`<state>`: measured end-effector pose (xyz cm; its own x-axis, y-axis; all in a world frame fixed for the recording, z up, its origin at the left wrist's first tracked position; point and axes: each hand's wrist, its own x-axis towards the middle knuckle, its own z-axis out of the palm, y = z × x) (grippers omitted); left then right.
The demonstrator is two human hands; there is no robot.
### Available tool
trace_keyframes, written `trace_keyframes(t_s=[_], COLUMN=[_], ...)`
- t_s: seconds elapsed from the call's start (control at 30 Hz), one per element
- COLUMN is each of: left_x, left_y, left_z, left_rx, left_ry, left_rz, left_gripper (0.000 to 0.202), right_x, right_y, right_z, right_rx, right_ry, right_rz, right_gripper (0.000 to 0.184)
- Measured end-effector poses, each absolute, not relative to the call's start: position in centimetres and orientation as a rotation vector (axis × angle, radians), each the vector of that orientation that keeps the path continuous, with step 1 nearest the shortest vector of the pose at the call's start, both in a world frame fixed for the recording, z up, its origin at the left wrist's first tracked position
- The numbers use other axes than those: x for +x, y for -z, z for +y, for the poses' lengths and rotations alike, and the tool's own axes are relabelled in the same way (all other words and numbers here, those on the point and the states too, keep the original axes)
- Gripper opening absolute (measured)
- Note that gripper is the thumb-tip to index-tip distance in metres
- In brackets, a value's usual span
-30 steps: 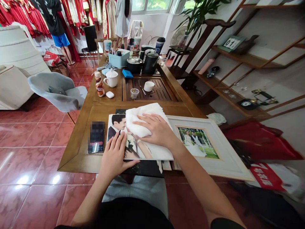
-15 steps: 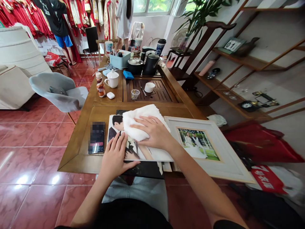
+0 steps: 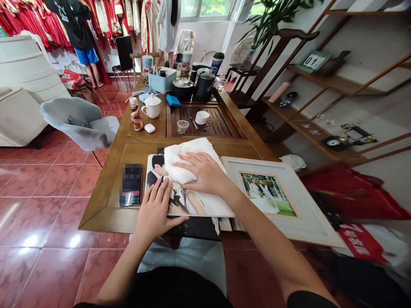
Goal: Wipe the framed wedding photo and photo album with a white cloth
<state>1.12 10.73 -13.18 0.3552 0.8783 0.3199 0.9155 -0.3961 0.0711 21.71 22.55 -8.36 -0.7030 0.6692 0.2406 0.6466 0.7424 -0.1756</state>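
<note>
A large wedding photo print point(image 3: 205, 205) lies flat near the table's front edge, partly covered by my hands and a cloth. Under my right hand point(image 3: 201, 173) is a folded white cloth point(image 3: 175, 160), which it presses onto the upper part of the print. The right fingers lie across the cloth, pointing left. My left hand point(image 3: 157, 205) rests flat on the print's lower left, fingers stretched out and thumb apart. A black board point(image 3: 195, 229) sticks out beneath the print's front edge. To the right, a white-framed wedding picture point(image 3: 269, 194) lies face up.
A phone point(image 3: 131, 185) lies left of the print. Farther back stand a drink bottle point(image 3: 136, 114), a white lidded cup point(image 3: 151, 106), a small white bowl point(image 3: 202, 117) and a black kettle point(image 3: 204, 85). A grey chair point(image 3: 77, 122) is at the left. Two people stand by hanging clothes.
My right hand and the cloth have shifted slightly up and left over the print, showing more of its lower part. My left hand stays in place.
</note>
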Motion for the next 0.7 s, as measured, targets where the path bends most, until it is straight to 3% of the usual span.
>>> trace_keyframes(t_s=[0.7], left_x=[1.1], left_y=[13.2], left_z=[10.7], left_rx=[-2.509], left_ry=[0.463], left_rz=[-1.675], left_gripper=[0.100], right_x=[19.9], right_y=[7.7], right_z=[23.8], right_rx=[-0.910], right_ry=[-0.157], right_rz=[-2.740], right_gripper=[0.058])
